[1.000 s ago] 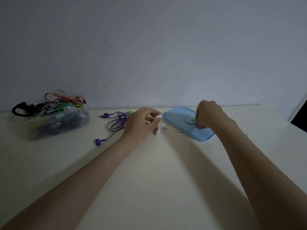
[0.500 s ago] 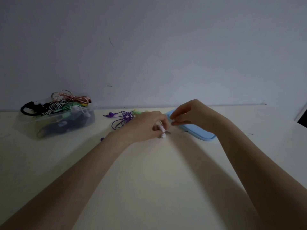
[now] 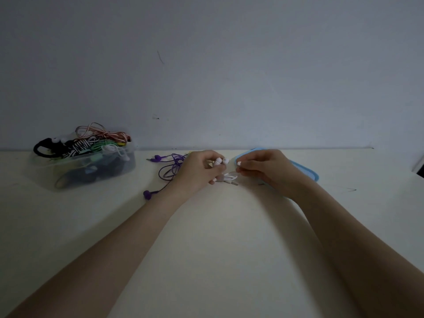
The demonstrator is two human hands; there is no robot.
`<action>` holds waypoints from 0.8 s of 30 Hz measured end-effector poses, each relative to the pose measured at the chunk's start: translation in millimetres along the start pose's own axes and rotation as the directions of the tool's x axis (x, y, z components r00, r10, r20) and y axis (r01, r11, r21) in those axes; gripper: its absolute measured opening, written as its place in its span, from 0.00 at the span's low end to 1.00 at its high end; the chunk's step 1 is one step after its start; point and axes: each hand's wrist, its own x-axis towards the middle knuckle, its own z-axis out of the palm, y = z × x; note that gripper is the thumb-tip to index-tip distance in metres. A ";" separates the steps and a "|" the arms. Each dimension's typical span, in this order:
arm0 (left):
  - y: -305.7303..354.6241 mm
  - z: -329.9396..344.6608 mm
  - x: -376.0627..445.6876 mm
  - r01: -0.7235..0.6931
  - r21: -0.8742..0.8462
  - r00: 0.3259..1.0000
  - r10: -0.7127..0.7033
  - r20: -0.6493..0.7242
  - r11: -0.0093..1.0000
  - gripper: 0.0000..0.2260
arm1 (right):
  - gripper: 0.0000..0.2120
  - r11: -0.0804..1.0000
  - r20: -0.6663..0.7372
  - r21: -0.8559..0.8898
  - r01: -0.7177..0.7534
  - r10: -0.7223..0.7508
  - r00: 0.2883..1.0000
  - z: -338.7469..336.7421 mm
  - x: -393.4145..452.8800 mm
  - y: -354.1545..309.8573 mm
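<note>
Closest to me, both forearms are converging over the table [image 3: 218, 237]. Left hand [image 3: 199, 172] is curling round the white earphones [image 3: 229, 179], with two white tips poking up past its fingers and the cable bunch and plug hanging just below. Right hand [image 3: 266, 168] is pinching the loose end of that cable between thumb and forefinger. I'm reading the cable axis as left-right between the hands, with the bulk on the left. I can't tell whether the white dot at the right fingertips is a bud or a nail. Farther back, purple earphones [image 3: 171, 168] are lying behind the left wrist, the blue lid [image 3: 307, 173] is half hidden under the right hand, and the clear box [image 3: 91, 168] of cables is sitting far left.
</note>
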 end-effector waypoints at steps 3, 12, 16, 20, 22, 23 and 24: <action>-0.7 4.1 -2.6 0.017 -0.024 0.999 -0.017 -0.029 1.000 0.02 | 0.05 0.997 0.011 0.081 0.017 -0.018 1.000 8.0 -0.1 -0.2; -2.8 7.3 -3.2 0.018 -0.038 0.999 -0.020 -0.039 0.999 0.04 | 0.05 0.976 0.025 0.211 0.057 -0.064 0.998 14.7 -2.2 0.8; -4.0 7.9 -2.7 0.040 -0.025 0.998 -0.042 -0.049 0.999 0.08 | 0.04 0.975 0.028 0.210 0.070 -0.078 0.997 15.4 -1.5 0.8; -5.0 9.7 -2.9 0.027 0.032 0.998 -0.025 -0.050 0.999 0.08 | 0.05 0.984 0.028 0.138 0.110 -0.115 0.993 16.4 -2.3 0.3; -5.0 11.4 -3.6 0.012 0.082 0.999 -0.008 -0.050 0.997 0.05 | 0.06 0.991 0.032 0.052 0.123 -0.125 0.992 16.7 -1.6 0.6; -4.8 12.1 -3.7 0.006 0.098 0.999 -0.001 -0.053 0.995 0.04 | 0.06 0.992 0.029 0.001 0.128 -0.128 0.991 16.4 -0.8 0.5; -4.6 12.7 -4.2 0.007 0.102 0.998 -0.001 -0.060 0.995 0.04 | 0.06 0.990 0.025 -0.043 0.134 -0.133 0.991 15.9 0.2 0.6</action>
